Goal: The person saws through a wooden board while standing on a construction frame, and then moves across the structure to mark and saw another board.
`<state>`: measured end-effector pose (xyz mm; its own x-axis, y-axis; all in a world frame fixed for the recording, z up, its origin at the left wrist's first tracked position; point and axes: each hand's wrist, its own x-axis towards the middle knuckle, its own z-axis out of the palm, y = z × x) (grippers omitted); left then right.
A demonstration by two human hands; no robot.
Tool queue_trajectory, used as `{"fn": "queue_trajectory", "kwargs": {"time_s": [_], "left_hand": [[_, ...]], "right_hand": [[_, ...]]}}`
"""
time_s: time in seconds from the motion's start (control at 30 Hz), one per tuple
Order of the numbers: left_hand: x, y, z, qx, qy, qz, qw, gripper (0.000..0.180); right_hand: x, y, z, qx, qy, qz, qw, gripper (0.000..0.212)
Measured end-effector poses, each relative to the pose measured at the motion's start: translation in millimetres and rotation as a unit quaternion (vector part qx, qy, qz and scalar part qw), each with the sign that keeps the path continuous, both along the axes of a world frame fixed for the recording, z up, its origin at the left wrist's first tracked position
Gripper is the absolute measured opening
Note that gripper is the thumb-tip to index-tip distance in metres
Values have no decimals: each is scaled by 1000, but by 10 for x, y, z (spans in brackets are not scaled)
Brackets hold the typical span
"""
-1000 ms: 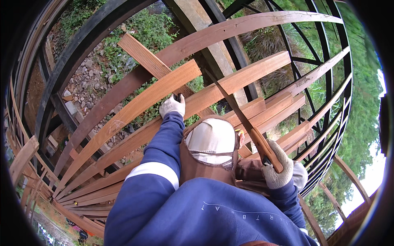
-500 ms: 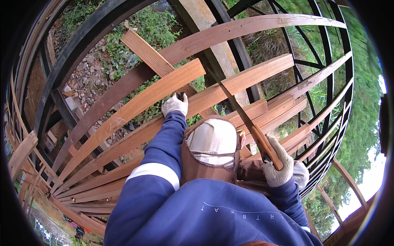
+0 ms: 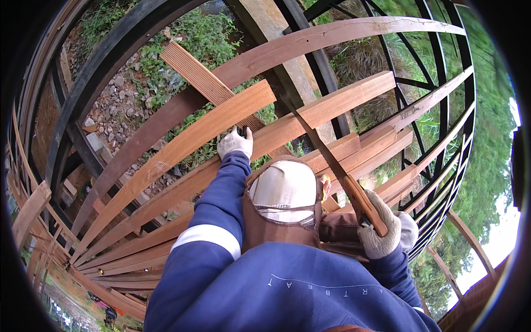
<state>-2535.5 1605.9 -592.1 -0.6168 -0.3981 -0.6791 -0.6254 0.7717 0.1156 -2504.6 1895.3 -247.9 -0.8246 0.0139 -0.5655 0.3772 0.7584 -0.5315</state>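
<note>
In my gloved right hand (image 3: 381, 227) is a handsaw (image 3: 326, 152), gripped by its wooden handle. Its dark blade slants away to the upper left and lies across a long reddish-brown wooden plank (image 3: 354, 98), well short of the plank's far right end. My gloved left hand (image 3: 235, 144) is closed at the edge of the same plank, left of the blade. Something dark shows at its fingertips, too small to name. Between my hands, a bent knee (image 3: 285, 191) in torn brown trousers, with white cloth showing through, is over the planks.
Another plank (image 3: 188, 144) runs beside the sawn one, and a ridged board (image 3: 199, 72) crosses beneath. Several shorter-ended planks (image 3: 381, 149) lie to the right. Dark metal beams (image 3: 83, 99) form an open frame above rubble (image 3: 113, 91) and plants.
My right hand has drawn the saw slightly back toward me and down to the right. My left hand stays in place on the plank.
</note>
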Motion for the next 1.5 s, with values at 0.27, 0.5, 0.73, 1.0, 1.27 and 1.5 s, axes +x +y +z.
{"fn": "queue_trajectory", "kwargs": {"time_s": [0.27, 0.5, 0.73, 1.0, 1.27, 1.5], "left_hand": [[-90, 109, 29, -7, -28, -27, 999, 58], [-26, 32, 9, -44, 14, -16, 999, 47], [-83, 157, 12, -27, 14, -20, 999, 48], [-7, 77, 13, -44, 36, -11, 998, 45], [-47, 149, -12, -24, 19, -26, 999, 46], [-61, 53, 49, -31, -2, -2, 1000, 48]], "right_hand": [[-732, -459, -1542, -8, 55, -19, 998, 47], [130, 127, -132, -47, 5, -36, 998, 61], [-684, -371, -1644, -39, 55, -34, 997, 50], [101, 203, -66, -37, 11, -5, 999, 59], [-672, -353, -1665, -30, 80, -12, 996, 48], [40, 172, -111, -51, -8, -12, 999, 60]]}}
